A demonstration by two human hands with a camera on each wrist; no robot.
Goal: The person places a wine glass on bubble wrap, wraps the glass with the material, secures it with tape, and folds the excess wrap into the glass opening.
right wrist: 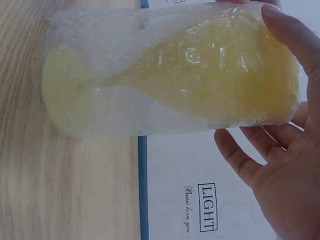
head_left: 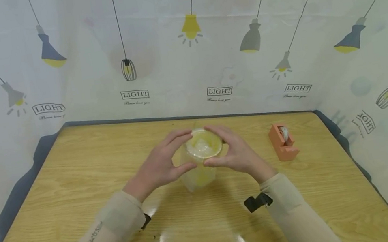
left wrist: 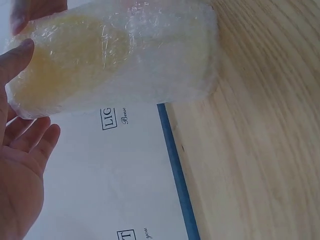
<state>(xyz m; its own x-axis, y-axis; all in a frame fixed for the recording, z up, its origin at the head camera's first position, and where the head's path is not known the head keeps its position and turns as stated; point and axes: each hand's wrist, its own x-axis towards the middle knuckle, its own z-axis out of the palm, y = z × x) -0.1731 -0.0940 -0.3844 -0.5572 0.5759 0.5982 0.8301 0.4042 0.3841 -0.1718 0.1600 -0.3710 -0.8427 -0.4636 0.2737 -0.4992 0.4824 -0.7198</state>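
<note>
A yellow stemmed goblet (head_left: 203, 143) stands upright on the wooden table, wrapped in clear bubble wrap (right wrist: 115, 117). Its wide bowl (right wrist: 225, 65) is at the top, and a thin stem runs down to a round foot (right wrist: 65, 87) near the tabletop. My left hand (head_left: 157, 162) curves round the rim from the left, with thumb at the near side and fingers at the far side. From the right, my right hand (head_left: 236, 150) holds the same rim in a mirrored way, the two thumbs close together. The wrap covers the whole side of the goblet (left wrist: 115, 55).
An orange tape dispenser (head_left: 282, 142) with a roll of tape stands on the table to the right. Pale sheeting (head_left: 172, 70) printed with lamps rises behind the table (head_left: 85, 164) and at both sides, along a dark blue edge.
</note>
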